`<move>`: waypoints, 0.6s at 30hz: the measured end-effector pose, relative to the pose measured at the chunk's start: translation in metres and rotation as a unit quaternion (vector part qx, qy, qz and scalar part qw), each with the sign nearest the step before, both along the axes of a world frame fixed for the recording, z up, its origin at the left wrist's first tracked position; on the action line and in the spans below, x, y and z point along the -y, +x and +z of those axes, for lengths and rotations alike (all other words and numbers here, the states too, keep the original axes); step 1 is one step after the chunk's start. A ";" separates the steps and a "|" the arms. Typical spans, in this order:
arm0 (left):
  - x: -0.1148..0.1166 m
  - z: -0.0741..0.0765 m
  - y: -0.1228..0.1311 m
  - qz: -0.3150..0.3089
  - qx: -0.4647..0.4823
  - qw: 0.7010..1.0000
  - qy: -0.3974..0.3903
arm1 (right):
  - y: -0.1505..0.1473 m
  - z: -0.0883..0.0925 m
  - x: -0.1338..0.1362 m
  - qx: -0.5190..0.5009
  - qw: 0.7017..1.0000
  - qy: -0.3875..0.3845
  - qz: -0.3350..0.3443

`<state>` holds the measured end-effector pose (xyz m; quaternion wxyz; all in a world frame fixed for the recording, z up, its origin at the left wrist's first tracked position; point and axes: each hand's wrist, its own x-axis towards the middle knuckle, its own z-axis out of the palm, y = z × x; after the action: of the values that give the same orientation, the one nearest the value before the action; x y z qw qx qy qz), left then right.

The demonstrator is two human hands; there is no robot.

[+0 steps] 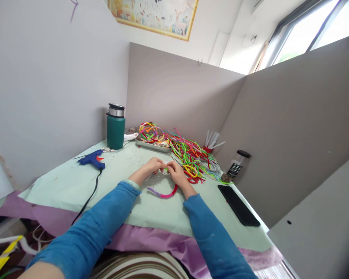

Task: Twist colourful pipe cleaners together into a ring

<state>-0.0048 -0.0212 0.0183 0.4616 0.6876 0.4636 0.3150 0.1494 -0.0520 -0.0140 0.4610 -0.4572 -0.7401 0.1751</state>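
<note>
My left hand (pixel 154 166) and my right hand (pixel 177 173) meet over the middle of the table, both with fingers pinched together. A small yellow-green bit of pipe cleaner (pixel 166 169) shows between the fingertips; most of it is hidden. Below the hands, a curved fuzzy pipe cleaner strip (pixel 164 195) lies on the pale cloth, purple at its left end, then pink, then red. Its red end passes up behind my right hand, and I cannot see whether it joins the green bit. A large heap of coloured pipe cleaners (pixel 189 153) lies just beyond my hands.
A metal tray (pixel 154 146) with coloured loops stands at the back, near a green bottle (pixel 115 130). Left lies a blue glue gun (pixel 93 159) with its black cord. Right are white sticks (pixel 212 140), a black-lidded jar (pixel 236 166) and a black phone (pixel 239 205). Grey partitions (pixel 177 89) enclose the table.
</note>
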 end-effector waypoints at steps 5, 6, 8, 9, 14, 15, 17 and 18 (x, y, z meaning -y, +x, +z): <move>0.002 -0.001 0.000 -0.015 0.018 0.999 0.037 | 0.000 -0.001 -0.001 -0.015 1.000 -0.012 0.000; 0.001 -0.001 0.000 -0.015 0.014 0.999 0.046 | 0.000 -0.001 -0.001 -0.012 1.000 -0.013 -0.006; 0.000 -0.003 0.001 -0.014 0.008 0.998 0.065 | 0.000 -0.001 -0.002 0.002 1.000 -0.016 -0.023; -0.001 -0.003 0.001 -0.014 0.007 0.997 0.070 | 0.000 0.000 -0.002 0.010 0.999 -0.018 -0.029; -0.006 -0.007 0.003 -0.005 0.021 0.999 0.049 | -0.001 0.001 0.000 0.021 0.999 -0.018 -0.030; -0.007 -0.007 0.002 -0.005 0.026 0.999 0.043 | -0.001 0.001 0.000 0.020 0.999 -0.014 -0.029; -0.008 -0.008 0.002 -0.008 0.036 0.999 0.031 | -0.001 0.002 0.001 0.019 0.999 -0.005 -0.027; -0.007 -0.008 0.002 -0.013 0.042 0.999 0.026 | -0.002 0.002 0.001 0.018 1.000 -0.001 -0.025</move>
<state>-0.0026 -0.0138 0.0102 0.4664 0.6915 0.4269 0.3494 0.1478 -0.0535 -0.0121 0.4510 -0.4792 -0.7366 0.1562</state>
